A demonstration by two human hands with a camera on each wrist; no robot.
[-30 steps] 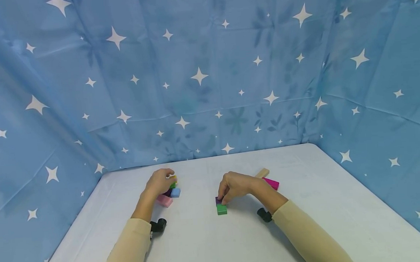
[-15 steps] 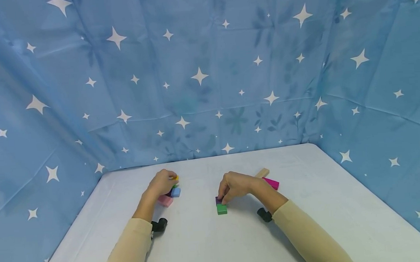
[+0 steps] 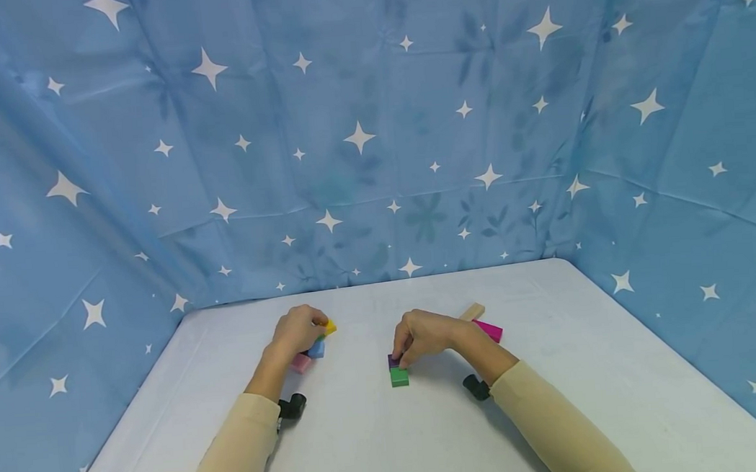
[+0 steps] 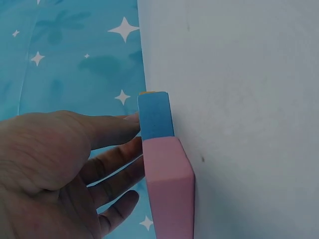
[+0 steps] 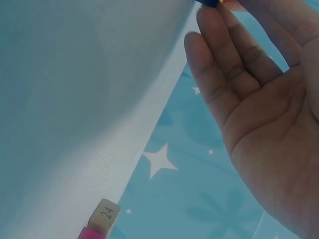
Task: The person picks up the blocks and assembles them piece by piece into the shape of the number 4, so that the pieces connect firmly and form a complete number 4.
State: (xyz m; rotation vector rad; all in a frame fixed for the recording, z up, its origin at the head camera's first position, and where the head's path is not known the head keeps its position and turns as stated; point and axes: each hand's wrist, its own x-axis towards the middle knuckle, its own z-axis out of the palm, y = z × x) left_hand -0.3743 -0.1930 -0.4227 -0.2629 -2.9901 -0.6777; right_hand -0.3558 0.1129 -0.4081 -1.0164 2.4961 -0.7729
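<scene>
Near the far left of the white table, my left hand (image 3: 298, 330) pinches a yellow block (image 3: 330, 327), which pokes out past the fingertips. Beneath and in front of that hand lie a light blue block (image 3: 317, 350) and a pink block (image 3: 300, 363); a sliver of green shows by the fingers. In the left wrist view the pink block (image 4: 168, 184) and blue block (image 4: 155, 114) hide most of the yellow one. My right hand (image 3: 423, 332) pinches a dark purple block (image 3: 393, 360) at mid-table. A green block (image 3: 399, 377) lies against its near side.
Behind the right forearm lie a magenta block (image 3: 490, 329) and a plain wooden block (image 3: 473, 312); the right wrist view shows the number 24 on the wooden block (image 5: 105, 214). A blue star-patterned curtain (image 3: 361, 165) surrounds the table (image 3: 378, 445).
My left hand has taken the yellow block and shifted slightly right with it, away from the back of the block group. My right hand stays put on the purple block.
</scene>
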